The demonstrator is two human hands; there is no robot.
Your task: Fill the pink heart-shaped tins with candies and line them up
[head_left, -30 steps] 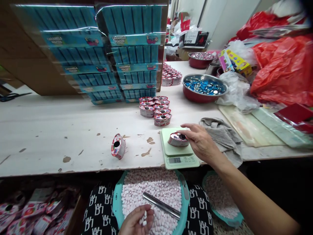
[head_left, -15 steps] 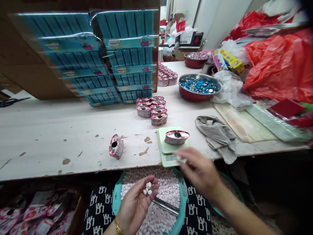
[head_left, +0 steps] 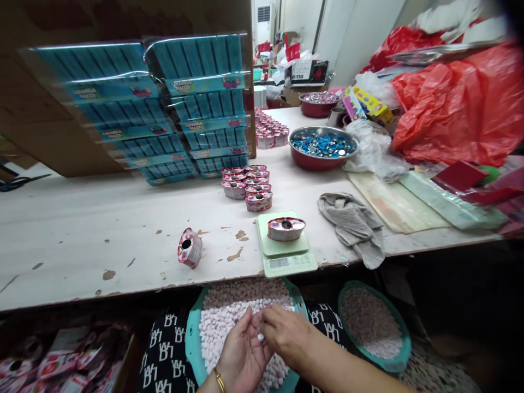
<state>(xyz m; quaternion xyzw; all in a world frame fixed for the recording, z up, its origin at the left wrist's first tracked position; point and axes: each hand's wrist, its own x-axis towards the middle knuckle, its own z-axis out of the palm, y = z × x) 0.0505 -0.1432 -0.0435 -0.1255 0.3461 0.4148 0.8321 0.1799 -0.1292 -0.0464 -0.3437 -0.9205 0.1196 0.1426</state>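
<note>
My left hand (head_left: 240, 355) is cupped palm-up over a teal tray (head_left: 192, 338) of pink and white candies on my lap, with a few candies in it. The fingers of my right hand (head_left: 286, 334) pinch a white candy (head_left: 260, 337) at the left palm. Above, on the table's front edge, a green scale (head_left: 285, 252) carries a round candy tin (head_left: 286, 228) with a hole in its lid. Another tin (head_left: 189, 247) lies on its side to the left.
A group of tins (head_left: 246, 185) and stacked blue boxes (head_left: 176, 117) stand further back. A red bowl of blue caps (head_left: 322, 147), a grey rag (head_left: 352, 224) and red plastic bags (head_left: 454, 103) lie to the right. A second candy tray (head_left: 374, 327) sits low on the right.
My right hand left the tin on the scale and came down to my left palm. The left hand rose from the tray with candies. The view shifted right and down.
</note>
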